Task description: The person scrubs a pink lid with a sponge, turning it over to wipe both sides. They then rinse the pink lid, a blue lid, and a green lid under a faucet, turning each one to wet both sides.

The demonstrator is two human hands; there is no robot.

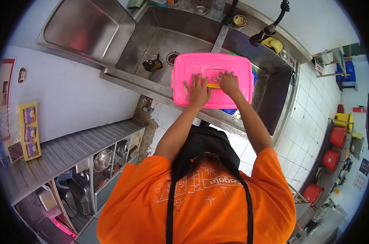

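The pink lid [180, 77] lies beneath both hands, over the sink [125, 87] and its divider. The left hand [198, 92] is spread, fingers resting on top and clasping nothing; the right hand [230, 83] has its fingers curled beside the yellow strip [213, 86], though whether it grips it I cannot tell.

The support under the lid is mostly hidden; a blue item [229, 111] peeks out below the right hand. If that support is uneven, heavier pressure from one hand could tip or slide the lid. If its surface is wet, the left fingers could skid. A slip beyond the left hand could drop its edge near the drain [173, 58] and the dark scrap [152, 64], dirtying it.
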